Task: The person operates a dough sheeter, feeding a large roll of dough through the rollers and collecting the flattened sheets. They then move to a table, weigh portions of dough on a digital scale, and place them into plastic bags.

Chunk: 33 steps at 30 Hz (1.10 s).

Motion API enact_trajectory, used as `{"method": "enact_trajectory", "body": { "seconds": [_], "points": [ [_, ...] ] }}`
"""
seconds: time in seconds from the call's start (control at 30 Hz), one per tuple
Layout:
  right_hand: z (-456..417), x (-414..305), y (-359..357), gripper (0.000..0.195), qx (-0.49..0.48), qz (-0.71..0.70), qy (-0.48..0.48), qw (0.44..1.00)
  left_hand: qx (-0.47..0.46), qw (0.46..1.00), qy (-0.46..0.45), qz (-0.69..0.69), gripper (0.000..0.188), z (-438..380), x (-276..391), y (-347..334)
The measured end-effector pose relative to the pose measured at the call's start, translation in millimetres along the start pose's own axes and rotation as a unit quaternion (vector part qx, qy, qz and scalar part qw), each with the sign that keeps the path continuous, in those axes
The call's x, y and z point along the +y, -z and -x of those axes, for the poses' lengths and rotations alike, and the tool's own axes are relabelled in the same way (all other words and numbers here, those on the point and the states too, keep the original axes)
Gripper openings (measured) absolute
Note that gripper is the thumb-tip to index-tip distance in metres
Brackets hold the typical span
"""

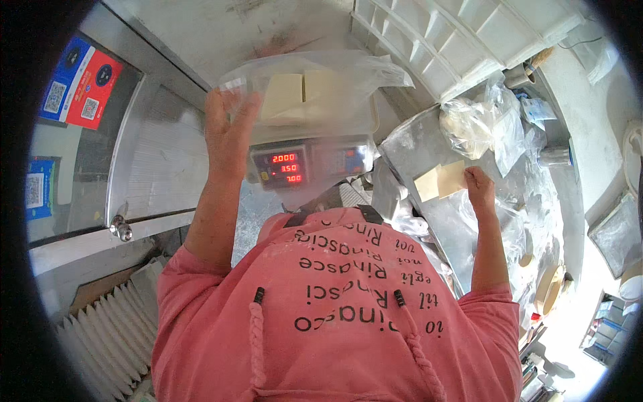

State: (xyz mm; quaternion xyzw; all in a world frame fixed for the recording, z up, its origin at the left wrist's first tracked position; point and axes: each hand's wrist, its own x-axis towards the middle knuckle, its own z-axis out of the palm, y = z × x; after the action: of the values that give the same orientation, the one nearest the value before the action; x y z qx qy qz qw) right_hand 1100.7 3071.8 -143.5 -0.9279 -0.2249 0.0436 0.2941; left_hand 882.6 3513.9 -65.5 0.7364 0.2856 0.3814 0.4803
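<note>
My left hand (228, 118) grips the edge of a translucent plastic bag (346, 75), which is spread over the top of an electronic scale. Through the film I see two pale blocks of flat sheets (284, 95), probably dough wrappers, side by side. Below them faces me the scale's display panel (306, 163), lit with red digits. Out to the right, my right hand (479, 187) is closed at the edge of thin pale sheets (451, 179), which look like dough wrappers. They are over a floury metal table (409, 143); whether they touch it I cannot tell.
Clear plastic bags (485, 120) with pale contents lie on the table's far part. White plastic crates (467, 30) stand behind it. On my left is a framed door (155, 151) with a knob (120, 228). White pleated stacks (108, 326) sit at lower left.
</note>
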Motion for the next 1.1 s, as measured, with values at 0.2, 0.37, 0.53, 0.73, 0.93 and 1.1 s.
{"method": "enact_trajectory", "body": {
  "seconds": [0.2, 0.37, 0.53, 0.73, 0.93, 1.1],
  "points": [
    [5, 3, -6, 0.012, 0.013, 0.04, 0.037, 0.998, -0.001, 0.999, 0.008, -0.037, 0.039, -2, 1, 2],
    [18, -6, -43, 0.012, -0.067, 0.149, 0.12, 0.979, 0.01, 1.0, 0.006, -0.017, 0.041, -1, -2, 2],
    [-2, -85, -88, 0.028, -0.017, -0.117, 0.082, 0.99, 0.001, 0.998, 0.009, -0.057, 0.03, -7, 2, 0],
    [-78, -243, -103, 0.031, -0.027, -0.513, -0.157, 0.843, -0.075, 0.974, 0.141, 0.162, 0.024, -13, 26, -3],
    [-104, -316, -77, 0.029, -0.073, -0.315, 0.109, 0.94, -0.232, 0.968, 0.01, 0.097, 0.025, -32, 48, -37],
    [-101, -334, -94, 0.019, 0.13, -0.28, 0.376, 0.873, -0.195, 0.976, -0.083, -0.039, 0.024, -51, 35, -47]
  ]
}}
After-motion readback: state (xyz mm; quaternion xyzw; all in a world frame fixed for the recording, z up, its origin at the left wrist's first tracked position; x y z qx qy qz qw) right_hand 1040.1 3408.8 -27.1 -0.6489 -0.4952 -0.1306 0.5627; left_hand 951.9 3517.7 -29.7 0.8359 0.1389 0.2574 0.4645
